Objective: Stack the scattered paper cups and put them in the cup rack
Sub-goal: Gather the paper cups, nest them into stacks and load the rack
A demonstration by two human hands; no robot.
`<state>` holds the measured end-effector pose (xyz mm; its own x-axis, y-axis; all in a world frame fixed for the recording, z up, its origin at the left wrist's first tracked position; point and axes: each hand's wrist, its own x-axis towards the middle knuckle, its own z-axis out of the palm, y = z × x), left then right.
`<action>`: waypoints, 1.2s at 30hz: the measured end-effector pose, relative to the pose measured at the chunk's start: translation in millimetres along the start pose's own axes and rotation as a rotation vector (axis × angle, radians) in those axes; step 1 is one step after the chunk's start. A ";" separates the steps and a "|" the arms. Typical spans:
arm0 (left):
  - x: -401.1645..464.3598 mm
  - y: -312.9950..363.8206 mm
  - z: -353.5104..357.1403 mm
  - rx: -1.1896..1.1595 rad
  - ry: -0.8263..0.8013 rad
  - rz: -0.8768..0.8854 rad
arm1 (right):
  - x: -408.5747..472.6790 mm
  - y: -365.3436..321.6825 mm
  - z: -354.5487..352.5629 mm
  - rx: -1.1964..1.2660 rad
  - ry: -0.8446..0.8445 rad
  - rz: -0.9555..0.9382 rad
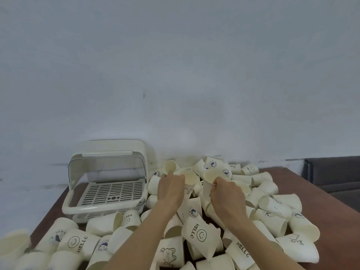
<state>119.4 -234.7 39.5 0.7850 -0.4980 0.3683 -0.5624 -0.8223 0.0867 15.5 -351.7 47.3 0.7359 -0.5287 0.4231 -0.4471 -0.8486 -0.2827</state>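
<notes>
our left hand (169, 189) reaches over the heap with its back up, fingers curled down over a tilted paper cup (188, 177) whose open mouth faces us; we cannot tell how firmly it grips, but the fingers wrap the cup's near side. our right hand (227, 193) pinches the rim of an upright cup (209, 183) between thumb and curled fingers, so that it is clamped on that cup. the two hands are apart, with a few cups lying between them.

the scattered paper cups (196, 233) cover most of the brown wooden table (329, 221), from the near edge back to the far edge by the wall. they are cream-coloured, thin-walled tapered cones, matte outside and slightly yellower inside, lying on their sides or tipped at odd angles, many touching. some carry black print: "hello" with a smiley, a small bear, a round blue badge.

the cup rack (106, 189) stands at the far left corner of the table, just beside the heap. it is cream plastic with rounded corners, a grey slotted tray as its floor, and a clear curved lid (106, 164) swung up and back. we see no cups on its tray.

behind the table is a pale wall (175, 65), and a dark grey sofa (335, 172) shows beyond the table's far right corner.
</notes>
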 end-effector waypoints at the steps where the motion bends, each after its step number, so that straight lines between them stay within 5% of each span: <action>1: -2.4 -4.7 -4.6 -0.005 0.014 -0.002 | -1.6 -2.9 -2.1 0.004 0.006 -0.006; 13: -47.4 -92.9 -40.7 -0.080 0.216 -0.147 | -21.0 -65.1 -11.0 0.052 0.013 -0.147; 36: -74.4 -242.3 -14.8 0.042 0.182 -0.438 | -31.8 -196.1 55.7 0.104 -0.106 -0.470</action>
<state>193.4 5.6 4.8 0.8856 -0.0488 0.4618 -0.1746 -0.9565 0.2337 108.1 -167.4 41.2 0.8961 -0.0791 0.4367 -0.0048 -0.9857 -0.1686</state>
